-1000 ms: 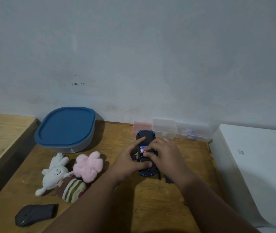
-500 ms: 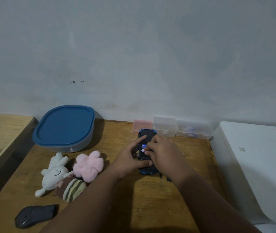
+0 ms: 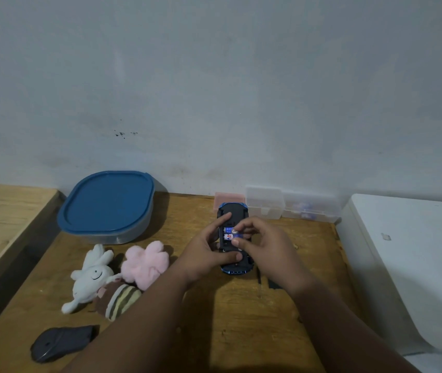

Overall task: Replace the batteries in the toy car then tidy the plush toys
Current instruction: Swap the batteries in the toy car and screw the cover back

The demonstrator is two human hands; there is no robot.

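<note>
Batteries (image 3: 227, 232) in upturned toy car (image 3: 232, 211), between right fingers (image 3: 244, 226).

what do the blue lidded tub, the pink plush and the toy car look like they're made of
Tub: likely plastic; matte blue lid, translucent greyish ribbed wall. Pink plush: soft synthetic fleece, fuzzy and matte with blurred edges. Toy car: probably hard plastic; dull black underside, glossy blue trim glinting at its near end.

Nothing cleanly readable. The only print in view is on the batteries (image 3: 229, 233) seated in the underside of the toy car (image 3: 232, 211): blue-white wrap, red lettering, too blurred and partly finger-covered to make out.
</note>
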